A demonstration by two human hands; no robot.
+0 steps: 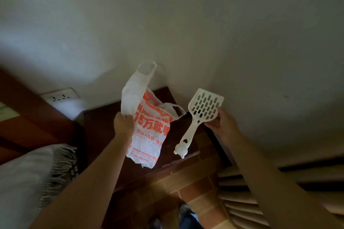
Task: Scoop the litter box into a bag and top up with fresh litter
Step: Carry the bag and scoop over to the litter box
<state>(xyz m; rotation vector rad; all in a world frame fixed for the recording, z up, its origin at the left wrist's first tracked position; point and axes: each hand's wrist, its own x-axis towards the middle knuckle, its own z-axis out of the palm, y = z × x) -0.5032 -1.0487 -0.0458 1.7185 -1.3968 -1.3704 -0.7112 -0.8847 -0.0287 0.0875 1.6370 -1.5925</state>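
A: Where the pale wall (204, 24) meets a dark wooden desk (100, 126), what is catalogued?

B: Item one, a printed plastic bag (149, 132), gripped at its rim by the left hand (123, 124). Item two, a white slotted scoop (202, 109), pinched at its head by the right hand (221, 124).

A: Progress?

B: Tools gathered only. No litter box is seen; scooping and topping up are judged outstanding.
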